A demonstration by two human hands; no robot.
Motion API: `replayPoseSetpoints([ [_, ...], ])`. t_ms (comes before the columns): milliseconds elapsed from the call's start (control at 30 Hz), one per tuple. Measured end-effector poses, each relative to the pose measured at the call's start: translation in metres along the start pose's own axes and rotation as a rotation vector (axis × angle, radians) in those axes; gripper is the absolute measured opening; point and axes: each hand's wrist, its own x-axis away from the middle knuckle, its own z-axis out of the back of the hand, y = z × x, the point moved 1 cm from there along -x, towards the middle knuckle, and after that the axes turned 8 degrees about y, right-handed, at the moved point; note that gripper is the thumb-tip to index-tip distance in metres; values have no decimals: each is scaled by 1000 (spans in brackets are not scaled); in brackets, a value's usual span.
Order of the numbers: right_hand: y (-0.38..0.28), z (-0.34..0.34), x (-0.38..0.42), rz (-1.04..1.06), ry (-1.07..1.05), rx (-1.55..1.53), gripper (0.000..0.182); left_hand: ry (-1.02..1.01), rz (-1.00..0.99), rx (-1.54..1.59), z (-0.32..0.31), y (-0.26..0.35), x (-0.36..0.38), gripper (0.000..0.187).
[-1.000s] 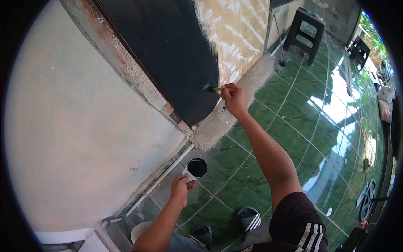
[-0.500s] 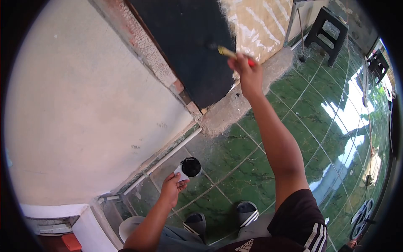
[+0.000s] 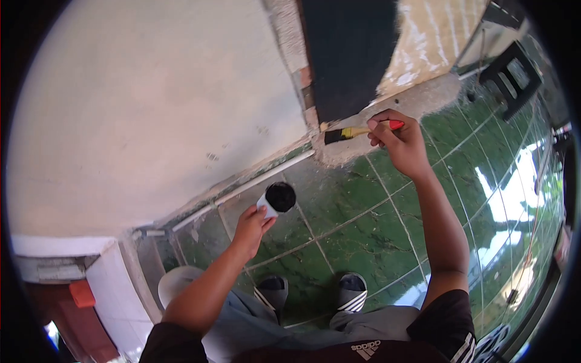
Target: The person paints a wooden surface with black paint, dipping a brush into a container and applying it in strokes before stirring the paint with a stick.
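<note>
My right hand (image 3: 396, 142) grips a paintbrush (image 3: 357, 131) by its pale handle with a red end. Its dark, paint-covered bristles point left, just below the lower corner of the door panel (image 3: 348, 57). That panel is painted black on its left part and is bare tan with white streaks on its right. In my left hand (image 3: 254, 227) is a white cup (image 3: 266, 206), fingers wrapped round its side. Black paint (image 3: 281, 196) shows inside its round mouth. The cup is held over the tiled floor, left of and below the brush.
A cream wall (image 3: 163, 115) fills the left side, with a white pipe (image 3: 266, 175) along its foot. Green tiles (image 3: 375, 242) cover the floor; a concrete sill (image 3: 423, 100) runs under the panel. A black stool (image 3: 511, 78) stands at upper right. My sandalled feet (image 3: 351, 290) are below.
My right hand has brought the brush down from in front of the black panel to just below its lower corner. The view has shifted; my left hand still holds the cup.
</note>
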Motion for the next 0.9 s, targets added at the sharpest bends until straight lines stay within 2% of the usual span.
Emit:
replayPoseSetpoints([
  [133, -43, -48, 25, 70, -266, 87, 14, 24, -76, -8, -17, 9, 12, 27],
  [267, -40, -89, 33, 170, -425, 350, 12, 35, -140, -30, -23, 10, 19, 29],
  [400, -20, -123, 47, 457, -565, 364, 9, 45, -127, -38, -30, 19, 32, 27],
  [567, 29, -157, 65, 547, -631, 509, 10, 50, -148, -70, -31, 16, 32, 27],
  [700, 48, -165, 67, 522, -662, 603, 11, 47, -145, -99, -31, 13, 31, 26],
  [900, 29, -148, 66, 503, -547, 382, 10, 64, -131, -74, -29, 15, 29, 25],
])
